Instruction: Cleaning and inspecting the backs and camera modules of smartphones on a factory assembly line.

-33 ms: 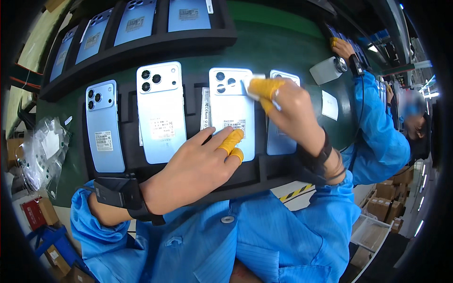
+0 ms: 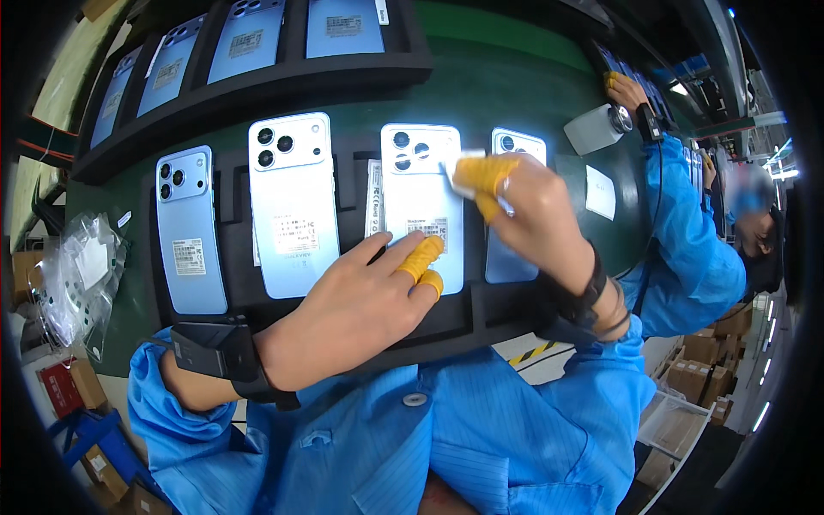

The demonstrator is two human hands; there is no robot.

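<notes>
A light blue smartphone (image 2: 421,193) lies back up in front of me, its camera block at the far end. My left hand (image 2: 356,292) rests on its lower part with fingers stretched out and yellow finger cots on some of them. Pinched in my right hand (image 2: 532,197), also in yellow finger cots, is a small white wipe (image 2: 466,172) at the phone's upper right edge, beside the cameras. More phones lie back up alongside: a large pale one (image 2: 296,206) and a bluer one (image 2: 193,240) to the left, and one (image 2: 512,249) partly hidden under my right hand.
The phones lie on a black foam tray (image 2: 240,257). A second black tray (image 2: 257,81) holding several phones stands behind. A plastic bag (image 2: 81,275) lies left. At right are a white bottle (image 2: 592,129), a paper piece (image 2: 600,192) and a co-worker's blue sleeve (image 2: 687,249).
My right hand has shifted slightly right and down with the wipe, uncovering more of the rightmost phone's camera area. My left hand has stayed in place.
</notes>
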